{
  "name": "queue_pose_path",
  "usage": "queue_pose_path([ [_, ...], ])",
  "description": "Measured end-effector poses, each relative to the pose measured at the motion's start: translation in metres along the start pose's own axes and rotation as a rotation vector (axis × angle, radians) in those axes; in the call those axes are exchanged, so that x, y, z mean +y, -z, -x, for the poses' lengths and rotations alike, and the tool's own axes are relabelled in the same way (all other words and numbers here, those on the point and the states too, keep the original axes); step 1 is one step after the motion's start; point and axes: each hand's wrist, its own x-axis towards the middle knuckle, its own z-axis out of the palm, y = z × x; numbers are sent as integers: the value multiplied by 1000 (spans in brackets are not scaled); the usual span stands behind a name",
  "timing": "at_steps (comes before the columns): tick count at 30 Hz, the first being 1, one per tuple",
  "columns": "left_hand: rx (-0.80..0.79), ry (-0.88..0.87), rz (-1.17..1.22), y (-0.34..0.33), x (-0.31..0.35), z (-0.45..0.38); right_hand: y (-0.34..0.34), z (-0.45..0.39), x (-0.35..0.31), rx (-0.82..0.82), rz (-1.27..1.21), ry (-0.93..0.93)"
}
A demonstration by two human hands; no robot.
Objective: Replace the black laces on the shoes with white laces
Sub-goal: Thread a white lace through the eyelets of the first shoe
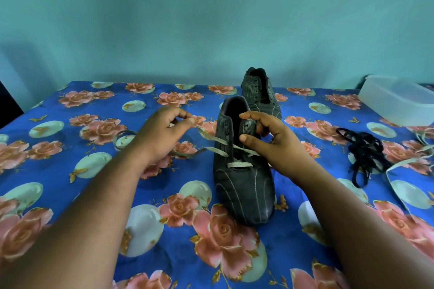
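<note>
Seemingly mid-lacing, the head view shows the near shoe [244, 185] standing on the floral cloth [70, 148] with its long axis running from toe at 6 o'clock to heel opening at 12 o'clock. A white lace [218, 148] already crosses its lowest eyelets, one bar straight across and two strands slanting above it.

The left hand [159, 134] sits at 9 o'clock from the shoe, apart from it, fingers curled and pinching the free end of that lace, which runs from the hand towards 3 o'clock into the left row of eyelets. The right hand [265, 138] is on the shoe itself, thumb and fingers closed around the tongue [246, 125] and the right eyelet flap.

So the next empty eyelet lies at 3 o'clock from the left hand's lace tip, close by, and my guess is that the left hand feeds while the right steadies.

A second shoe [260, 94] stands at 12 o'clock, laceless as far as I can tell. The black laces [364, 152] lie heaped at 3 o'clock, with another white lace [399, 164] just beside them.
</note>
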Motion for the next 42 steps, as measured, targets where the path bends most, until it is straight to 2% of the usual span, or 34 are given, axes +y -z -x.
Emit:
queue_pose_path([
  [4,-196,-193,91,-13,6,5,-1,1,-1,8,-1,6],
  [7,-259,-297,-32,-20,3,6,-1,1,-2,11,27,21],
  [17,-282,-214,54,-22,14,9,-1,0,-2,1,37,28],
  [19,-293,-155,143,-19,13,10,-1,1,-1,3,23,23],
  [22,-204,5,231,-7,7,6,0,1,-2,-12,-20,9],
  [28,192,257,-195,15,-24,-16,1,0,2,-28,-53,-3],
  [30,228,216,-365,10,-21,-14,1,0,3,-27,-45,-3],
  [31,222,143,-394,6,-19,-12,2,0,2,-26,-50,-3],
  [33,146,-68,-306,1,-11,-8,2,1,2,-22,-61,-2],
  [36,-111,-262,-155,-15,1,3,1,1,0,-15,-58,-5],
  [38,-227,-282,-130,-24,6,6,1,1,1,-11,-52,-1],
  [42,-277,-220,27,-24,9,7,1,0,2,-14,-57,7],
])
